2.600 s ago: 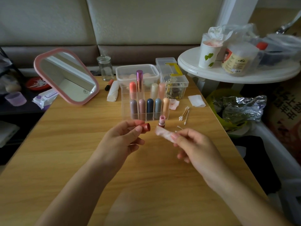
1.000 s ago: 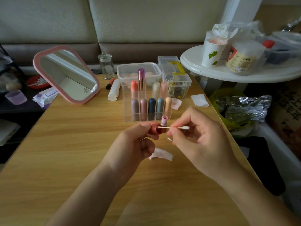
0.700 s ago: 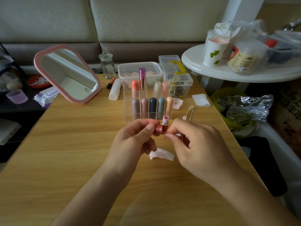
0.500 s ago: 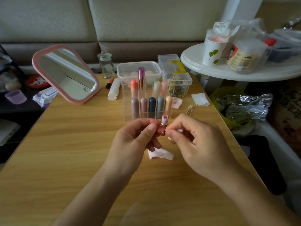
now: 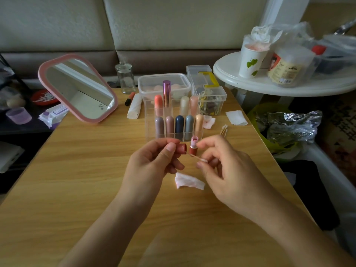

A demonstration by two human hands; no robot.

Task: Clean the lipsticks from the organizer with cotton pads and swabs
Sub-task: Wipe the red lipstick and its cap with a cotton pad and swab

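Observation:
My left hand (image 5: 154,162) pinches a red lipstick cap (image 5: 181,148) with its open end facing right. My right hand (image 5: 225,170) pinches a cotton swab (image 5: 196,157), whose tip points at the cap's mouth. Between my hands an uncapped lipstick (image 5: 193,146) with a pink bullet stands upright on the table. A used cotton pad (image 5: 188,181) with pink stains lies below my hands. The clear organizer (image 5: 150,130) behind holds several capped lipsticks in two rows, with a tall purple one (image 5: 166,93) at the back.
Spare swabs (image 5: 223,130), a stained pad (image 5: 209,120) and a clean pad (image 5: 236,117) lie right of the organizer. A pink mirror (image 5: 77,89), glass jar (image 5: 125,78), two clear boxes and a white round side table (image 5: 279,85) surround it. A bin bag (image 5: 285,128) sits off the right edge.
The cotton pad left my right hand and lies on the table. My right hand picked up a swab, worked it at the cap, and has now drawn it slightly back to the right.

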